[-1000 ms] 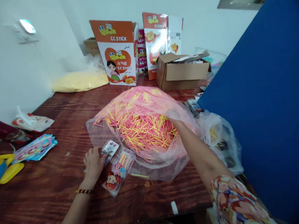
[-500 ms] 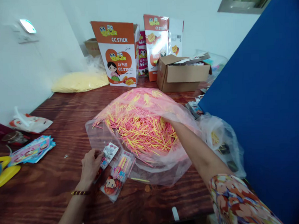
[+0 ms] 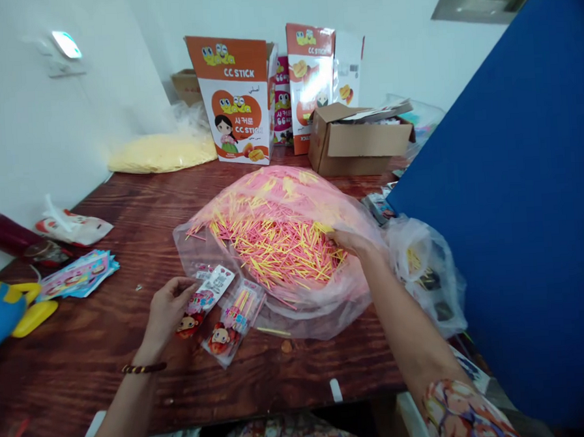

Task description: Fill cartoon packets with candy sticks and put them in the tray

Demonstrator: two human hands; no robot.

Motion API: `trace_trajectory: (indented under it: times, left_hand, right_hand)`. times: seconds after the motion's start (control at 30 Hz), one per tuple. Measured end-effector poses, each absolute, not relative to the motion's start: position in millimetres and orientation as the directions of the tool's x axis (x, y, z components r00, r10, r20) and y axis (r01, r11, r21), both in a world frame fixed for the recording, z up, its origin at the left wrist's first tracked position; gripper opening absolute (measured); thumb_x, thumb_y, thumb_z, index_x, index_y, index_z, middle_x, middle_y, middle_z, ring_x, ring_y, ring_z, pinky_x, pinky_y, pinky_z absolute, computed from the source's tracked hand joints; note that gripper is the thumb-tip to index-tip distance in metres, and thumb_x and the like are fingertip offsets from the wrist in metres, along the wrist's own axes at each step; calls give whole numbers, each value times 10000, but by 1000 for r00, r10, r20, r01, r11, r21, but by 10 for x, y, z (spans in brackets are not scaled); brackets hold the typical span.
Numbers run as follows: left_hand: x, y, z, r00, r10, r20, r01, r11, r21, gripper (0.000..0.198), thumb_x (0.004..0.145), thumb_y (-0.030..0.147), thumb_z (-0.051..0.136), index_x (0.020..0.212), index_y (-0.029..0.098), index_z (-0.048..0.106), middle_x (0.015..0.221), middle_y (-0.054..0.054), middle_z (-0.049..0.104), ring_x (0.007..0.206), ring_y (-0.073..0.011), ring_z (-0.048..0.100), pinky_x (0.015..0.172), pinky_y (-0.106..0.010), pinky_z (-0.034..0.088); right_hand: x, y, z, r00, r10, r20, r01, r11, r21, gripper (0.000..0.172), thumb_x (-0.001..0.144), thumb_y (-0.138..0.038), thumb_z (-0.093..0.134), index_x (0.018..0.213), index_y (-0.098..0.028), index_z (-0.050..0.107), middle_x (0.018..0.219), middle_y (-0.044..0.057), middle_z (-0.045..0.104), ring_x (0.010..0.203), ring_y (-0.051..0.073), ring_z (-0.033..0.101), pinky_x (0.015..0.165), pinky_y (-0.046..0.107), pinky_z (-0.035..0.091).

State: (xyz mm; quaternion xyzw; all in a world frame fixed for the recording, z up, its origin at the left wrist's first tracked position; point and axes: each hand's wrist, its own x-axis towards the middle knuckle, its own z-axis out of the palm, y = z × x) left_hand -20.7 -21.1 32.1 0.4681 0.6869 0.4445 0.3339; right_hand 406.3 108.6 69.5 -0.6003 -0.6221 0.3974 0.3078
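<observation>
A large clear plastic bag (image 3: 307, 325) lies opened on the table, heaped with thin pink and yellow sticks (image 3: 274, 245). My right hand (image 3: 348, 240) reaches into its right side, fingers curled among the sticks; the fingertips are partly hidden. At the bag's left front, my left hand (image 3: 169, 310) pinches the edge of a small printed packet (image 3: 201, 305) with a red-haired cartoon figure. Beside that packet, a similar clear-fronted packet (image 3: 233, 322) with a few sticks inside lies flat. A loose yellow stick (image 3: 273, 331) rests on the bag's front edge.
Printed cartons (image 3: 239, 104) and an open brown box (image 3: 366, 146) stand behind the bag. A yellow-filled bag (image 3: 164, 153) lies at back left. Printed sachets (image 3: 82, 274) and a tissue pack (image 3: 74, 226) are on the left. A blue panel (image 3: 516, 200) borders the right.
My right hand has drawn back toward me, so its fingers now show from under the plastic. My left hand's fingers have shifted on the packet, showing more of it. The view has tilted slightly.
</observation>
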Motion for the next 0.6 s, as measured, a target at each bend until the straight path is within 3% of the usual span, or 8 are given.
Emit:
trace_trajectory:
  times: [0.13, 0.3, 0.37, 0.47, 0.6]
  left_hand:
    - [-113, -276, 395, -340, 938, -64, 243, 153, 958, 453, 541, 532, 789, 783, 167, 669, 721, -16, 691, 647, -163, 595, 601, -261, 482]
    - [-26, -370, 431, -306, 950, -67, 160, 120, 980, 414, 584, 461, 801, 828, 150, 679, 766, -23, 701, 676, -148, 606, 636, -253, 488]
    - [31, -416, 468, -289, 956, -54, 177, 108, 978, 388, 598, 452, 794, 803, 144, 677, 748, -18, 686, 671, -139, 594, 636, -246, 480]
    - [121, -473, 534, -272, 960, -65, 177, 116, 977, 404, 592, 468, 793, 802, 143, 675, 748, -23, 685, 674, -145, 594, 642, -255, 482]
    - [168, -502, 573, -265, 958, -109, 104, 140, 985, 430, 567, 448, 823, 834, 140, 687, 778, -26, 703, 684, -146, 600, 657, -257, 481]
  right_hand:
    - [3982, 817, 699, -134, 968, -211, 362, -151, -920, 159, 897, -299, 569, 886, -141, 573, 656, 5, 601, 575, 111, 560, 552, 230, 493]
    - [3502, 264, 560, -238, 954, -182, -108, -213, -971, 212, 763, -331, 661, 831, -201, 509, 712, -1, 624, 612, 123, 579, 608, 249, 483]
    - [3274, 25, 420, -279, 951, -135, -210, -197, -958, 209, 753, -339, 658, 833, -203, 521, 708, -13, 608, 638, 126, 573, 662, 261, 486]
    - [3019, -270, 191, -293, 954, -59, -195, -120, -974, 180, 812, -368, 586, 869, -201, 551, 777, 12, 636, 754, 158, 600, 783, 304, 486]
    - [2895, -481, -37, -256, 967, -6, 23, 0, -1000, 165, 850, -331, 529, 966, -220, 568, 883, 32, 662, 877, 196, 605, 879, 354, 463]
